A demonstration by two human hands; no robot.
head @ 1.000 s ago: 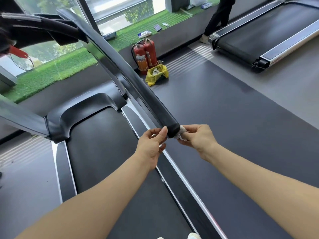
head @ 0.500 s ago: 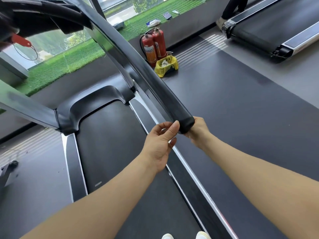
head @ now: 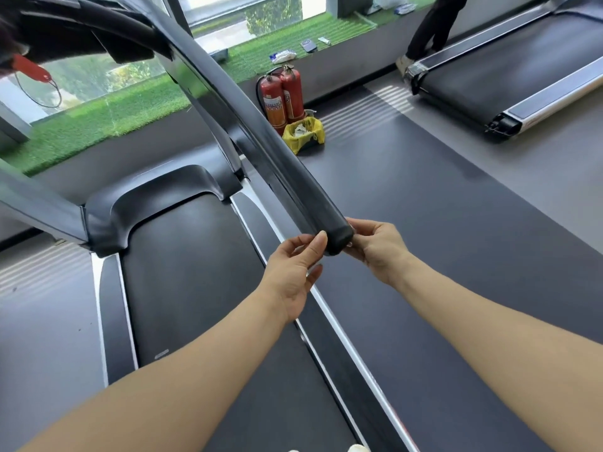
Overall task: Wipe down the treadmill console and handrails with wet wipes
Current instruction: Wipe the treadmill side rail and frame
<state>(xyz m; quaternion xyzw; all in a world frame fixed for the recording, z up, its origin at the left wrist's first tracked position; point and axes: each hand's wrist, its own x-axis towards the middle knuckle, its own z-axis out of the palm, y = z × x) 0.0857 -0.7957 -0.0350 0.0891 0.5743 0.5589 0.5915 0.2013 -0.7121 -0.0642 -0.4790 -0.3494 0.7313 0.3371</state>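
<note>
The black right handrail [head: 261,135] of the treadmill slopes down to its rounded end cap [head: 339,238] at centre frame. My right hand [head: 380,247] pinches against the right side of that cap; only a pale sliver of the wet wipe [head: 349,244] shows between my fingers and the rail. My left hand [head: 295,272] is on the cap's left side, thumb tip touching it, fingers loosely curled and holding nothing. The dark console [head: 65,34] sits at the top left with a red safety key [head: 29,71] hanging from it.
Below my arms runs the treadmill belt [head: 195,272]. Two red fire extinguishers [head: 282,96] and a yellow bag [head: 305,133] stand by the window ledge, where a wipe pack [head: 283,56] lies. Another treadmill [head: 505,76] and a person's legs [head: 430,24] are at the top right.
My right hand has turned around the rail's end cap, and the wipe that showed plainly a second ago is now almost hidden. My left thumb stays on the cap. The view shifted slightly.
</note>
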